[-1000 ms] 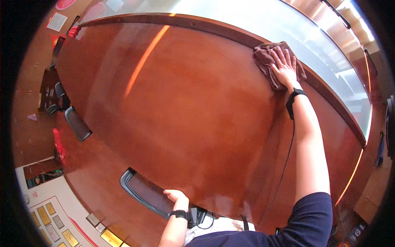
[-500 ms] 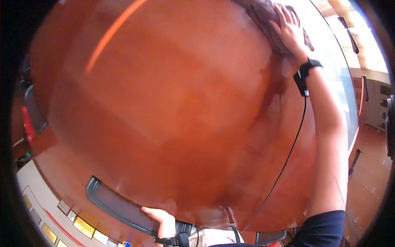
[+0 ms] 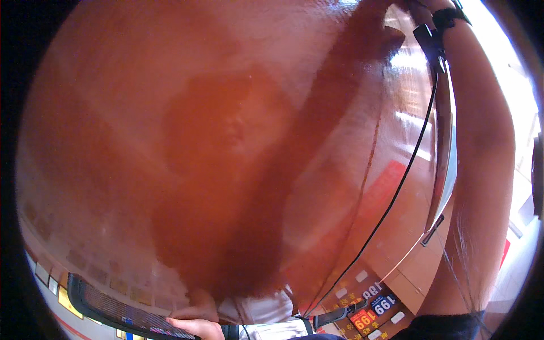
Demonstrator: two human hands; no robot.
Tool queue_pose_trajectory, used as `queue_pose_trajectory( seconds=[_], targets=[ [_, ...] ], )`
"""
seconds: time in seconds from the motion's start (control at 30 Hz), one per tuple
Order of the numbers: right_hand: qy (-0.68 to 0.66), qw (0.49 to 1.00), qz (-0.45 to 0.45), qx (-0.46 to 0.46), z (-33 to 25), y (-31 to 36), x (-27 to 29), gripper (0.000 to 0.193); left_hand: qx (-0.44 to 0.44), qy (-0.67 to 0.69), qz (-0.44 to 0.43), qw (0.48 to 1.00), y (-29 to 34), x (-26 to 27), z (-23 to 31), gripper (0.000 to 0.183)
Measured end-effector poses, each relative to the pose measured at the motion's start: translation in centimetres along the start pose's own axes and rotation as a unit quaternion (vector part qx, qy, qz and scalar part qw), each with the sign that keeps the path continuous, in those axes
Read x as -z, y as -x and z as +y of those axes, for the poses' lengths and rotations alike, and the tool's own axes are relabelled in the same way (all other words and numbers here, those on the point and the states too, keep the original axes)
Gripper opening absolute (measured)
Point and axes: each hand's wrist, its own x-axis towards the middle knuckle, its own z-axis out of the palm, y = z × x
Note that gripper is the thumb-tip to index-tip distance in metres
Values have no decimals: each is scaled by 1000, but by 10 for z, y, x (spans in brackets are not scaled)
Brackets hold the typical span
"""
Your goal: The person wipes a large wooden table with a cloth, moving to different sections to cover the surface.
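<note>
The right hand (image 3: 438,4) has gone mostly past the view's top edge, the brown cloth presumably with it, so its grip and the worktop (image 3: 215,130) wiping cannot be judged. The left hand (image 3: 199,327) rests loosely open beside the mesh chair back (image 3: 119,306).

Right arm (image 3: 484,153), with black strap (image 3: 449,18) and oblong black box (image 3: 428,45) at its top end, navy sleeve (image 3: 445,327) at its bottom; thin black cable (image 3: 406,174) and white clothing (image 3: 275,331) appear left of it.
</note>
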Motion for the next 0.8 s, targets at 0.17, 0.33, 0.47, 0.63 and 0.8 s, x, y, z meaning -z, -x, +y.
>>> queue_pose_trajectory(
  seconds=[0.17,0.33,0.47,0.63,0.8],
  targets=[
    [-29,999,-11,-5,-4,-32,-1,58,10,11,-5,1000,-3,-20,41,67],
    [81,989,-37,115,21,-26,38,59,-70,21,-66,995,26,-34,71,61],
    [-60,992,-69,-84,55,157,24,67,-162,-68,-70,982,54,19,9,56],
    [-120,960,-183,-172,72,232,76,68,-226,-267,-135,927,114,-45,14,56],
    [-99,946,-209,-226,44,186,86,66,-287,-360,-195,866,174,-217,73,53]
  ],
)
